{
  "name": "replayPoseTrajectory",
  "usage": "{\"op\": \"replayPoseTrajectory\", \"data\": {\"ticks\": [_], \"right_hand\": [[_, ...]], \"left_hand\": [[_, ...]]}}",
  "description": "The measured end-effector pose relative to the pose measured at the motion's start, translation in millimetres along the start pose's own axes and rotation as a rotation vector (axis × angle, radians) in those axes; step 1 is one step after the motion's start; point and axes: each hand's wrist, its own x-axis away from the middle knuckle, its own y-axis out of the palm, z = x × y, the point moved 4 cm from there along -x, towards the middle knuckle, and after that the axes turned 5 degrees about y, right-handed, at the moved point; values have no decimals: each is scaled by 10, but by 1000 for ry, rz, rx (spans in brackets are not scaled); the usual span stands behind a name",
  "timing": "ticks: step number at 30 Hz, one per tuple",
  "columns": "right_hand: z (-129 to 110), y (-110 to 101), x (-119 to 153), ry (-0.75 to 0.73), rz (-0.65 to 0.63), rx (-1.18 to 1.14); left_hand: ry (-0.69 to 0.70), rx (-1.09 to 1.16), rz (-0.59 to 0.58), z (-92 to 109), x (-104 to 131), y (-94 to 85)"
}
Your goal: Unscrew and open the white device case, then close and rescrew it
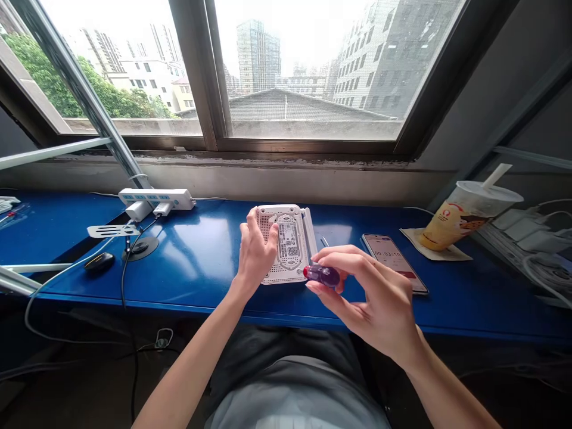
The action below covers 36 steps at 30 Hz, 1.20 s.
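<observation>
A white router (pixel 292 273) lies bottom up on the blue desk, showing its label, vent holes and a folded antenna (pixel 308 231) along its right side. My left hand (pixel 258 253) is closed around the router's left edge, thumb on its underside and fingers over the far left corner. Just off the near right corner, my right hand (pixel 375 292) pinches a screwdriver handle (pixel 325 274), dark purple with a red end, between thumb and fingers. A thin metal shaft (pixel 325 241) shows beyond the fingers; whether it joins the handle I cannot tell.
To the right are a phone (pixel 395 262) running a timer and a drink cup (pixel 465 217) on a napkin (pixel 435 247). Leftward stand a power strip (pixel 156 198) with plugs, a black mouse (pixel 99 263) and trailing cables (pixel 123 280). The desk's front edge (pixel 201 307) is near my lap.
</observation>
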Motion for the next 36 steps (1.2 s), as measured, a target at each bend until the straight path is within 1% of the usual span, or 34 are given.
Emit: {"op": "replayPoseTrajectory", "data": {"ticks": [3, 6, 9, 11, 16, 18, 21, 23, 25, 28, 33, 36], "right_hand": [[36, 31, 20, 26, -24, -78], [53, 31, 2, 4, -24, -120], [64, 3, -42, -13, -41, -141], [75, -23, -66, -1, -75, -172], [97, -100, -63, 7, -135, -217], [111, -116, -51, 22, -130, -202], [125, -121, -50, 37, -87, -145], [122, -124, -61, 22, -45, -109], [119, -121, -75, 4, -30, -77], [117, -124, -88, -16, -48, -53], [121, -139, -47, -15, -130, -184], [132, -137, -15, 7, -128, -188]], "left_hand": [[13, 14, 3, -4, 14, 4], [22, 7, -22, 8, 30, 16], [3, 1, -44, 23, 44, 21], [-15, 6, -51, 26, 51, 22], [-34, 5, -48, 15, 51, 23], [-27, 2, -48, 9, 49, 27], [-10, -3, -47, 10, 49, 29], [4, -2, -50, 17, 50, 27], [10, 2, -56, 22, 50, 25], [3, 11, -62, 19, 47, 26], [-15, 5, -62, -2, 44, 36], [-6, 22, -55, -10, 45, 40]]}}
